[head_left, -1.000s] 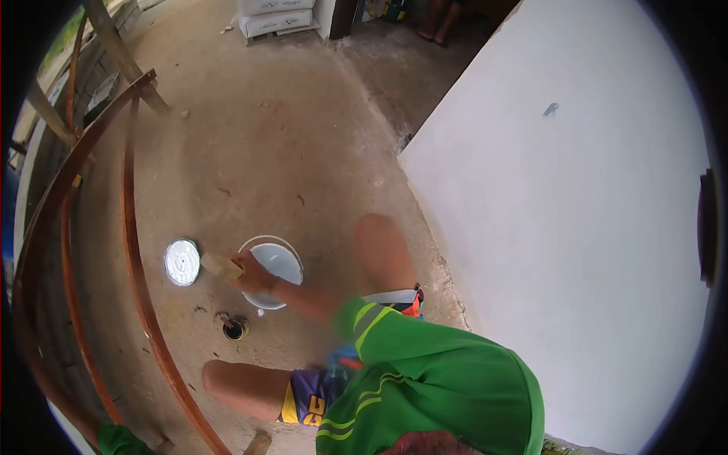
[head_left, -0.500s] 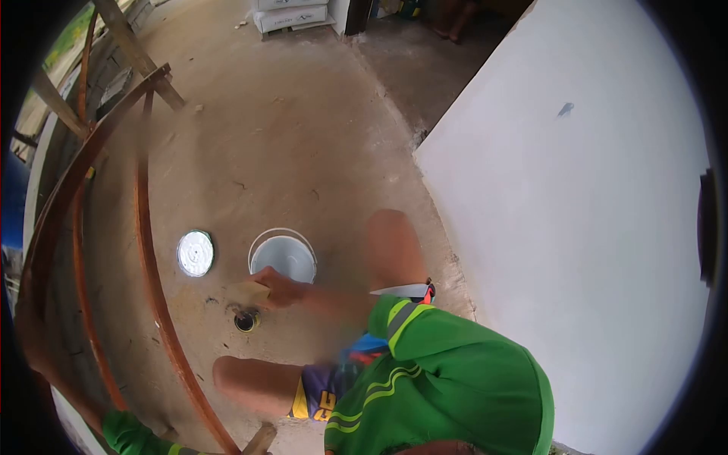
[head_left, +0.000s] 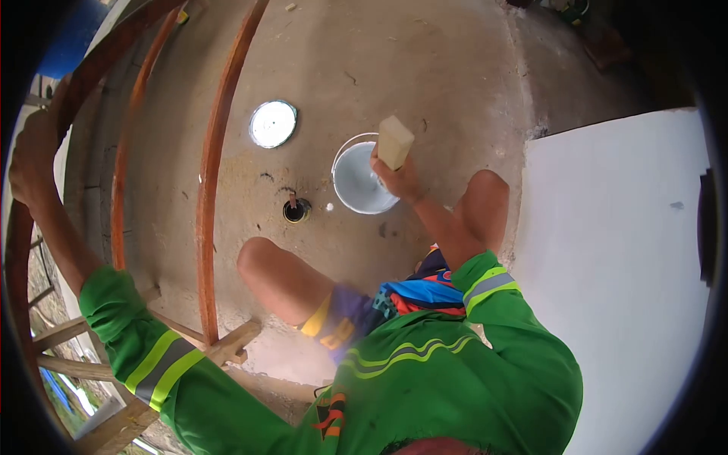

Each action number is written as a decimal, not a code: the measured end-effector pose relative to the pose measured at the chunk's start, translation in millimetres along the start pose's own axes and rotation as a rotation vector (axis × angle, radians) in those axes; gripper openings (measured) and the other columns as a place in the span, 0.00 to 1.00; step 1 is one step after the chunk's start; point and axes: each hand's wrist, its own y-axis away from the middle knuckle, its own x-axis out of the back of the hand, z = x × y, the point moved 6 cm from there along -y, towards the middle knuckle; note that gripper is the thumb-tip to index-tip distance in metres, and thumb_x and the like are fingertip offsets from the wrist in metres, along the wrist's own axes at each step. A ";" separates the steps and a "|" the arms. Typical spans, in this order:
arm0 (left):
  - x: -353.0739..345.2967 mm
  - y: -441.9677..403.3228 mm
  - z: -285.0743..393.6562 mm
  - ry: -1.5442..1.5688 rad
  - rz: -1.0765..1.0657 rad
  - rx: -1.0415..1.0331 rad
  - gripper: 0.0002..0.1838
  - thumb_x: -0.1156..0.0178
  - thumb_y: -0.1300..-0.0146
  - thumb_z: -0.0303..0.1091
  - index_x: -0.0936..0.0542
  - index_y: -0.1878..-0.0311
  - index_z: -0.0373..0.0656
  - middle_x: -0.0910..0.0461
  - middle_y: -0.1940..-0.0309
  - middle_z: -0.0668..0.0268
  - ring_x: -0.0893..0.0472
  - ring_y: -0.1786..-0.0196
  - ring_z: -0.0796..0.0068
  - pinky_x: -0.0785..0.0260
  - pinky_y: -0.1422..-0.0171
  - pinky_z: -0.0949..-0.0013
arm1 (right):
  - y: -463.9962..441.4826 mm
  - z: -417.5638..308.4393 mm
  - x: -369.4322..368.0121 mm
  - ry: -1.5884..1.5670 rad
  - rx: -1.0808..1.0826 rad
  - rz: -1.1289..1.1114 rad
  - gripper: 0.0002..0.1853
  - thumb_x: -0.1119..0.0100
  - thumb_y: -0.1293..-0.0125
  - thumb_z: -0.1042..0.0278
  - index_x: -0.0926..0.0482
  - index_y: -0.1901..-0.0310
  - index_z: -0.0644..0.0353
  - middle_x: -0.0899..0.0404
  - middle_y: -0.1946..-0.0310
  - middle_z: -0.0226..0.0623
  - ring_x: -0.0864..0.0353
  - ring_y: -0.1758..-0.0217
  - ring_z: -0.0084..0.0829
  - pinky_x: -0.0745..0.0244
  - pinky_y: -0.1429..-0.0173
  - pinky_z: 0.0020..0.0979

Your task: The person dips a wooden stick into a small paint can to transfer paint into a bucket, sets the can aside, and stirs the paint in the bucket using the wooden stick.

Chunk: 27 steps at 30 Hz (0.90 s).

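My left hand [head_left: 34, 159] is closed around a curved reddish-brown rail [head_left: 72, 95] at the far left. A pale, block-shaped piece [head_left: 396, 142] is gripped in my right hand [head_left: 396, 174], raised over the right edge of a white bucket [head_left: 356, 182]. The bucket has a thin handle and a pale inside. Left of the bucket, a small dark can [head_left: 296, 211] stands on the floor with a brown stick or brush handle poking out. A round white lid [head_left: 273, 123] lies on the floor beyond the can.
Reddish-brown bars [head_left: 212, 152] run along my left side. A white wall panel [head_left: 614, 250] stands at the right. My bent knees [head_left: 265, 265] flank the bucket and can. Wooden pieces [head_left: 231, 341] lie at lower left. A dark doorway area is at the upper right.
The view has turned, so floor items appear higher and further right. My right hand has moved from near the can to the bucket's right side with the block. My left hand on the rail now shows clearly.
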 end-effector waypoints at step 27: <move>-23.8 -16.6 3.8 -0.015 0.036 -0.166 0.34 0.58 0.24 0.29 0.52 0.22 0.73 0.17 0.51 0.55 0.15 0.54 0.53 0.21 0.51 0.53 | -22.5 0.0 -28.5 -0.044 -0.024 -0.018 0.04 0.40 0.39 0.74 0.22 0.71 0.63 0.24 0.77 0.24 0.27 0.74 0.16 0.34 0.72 0.24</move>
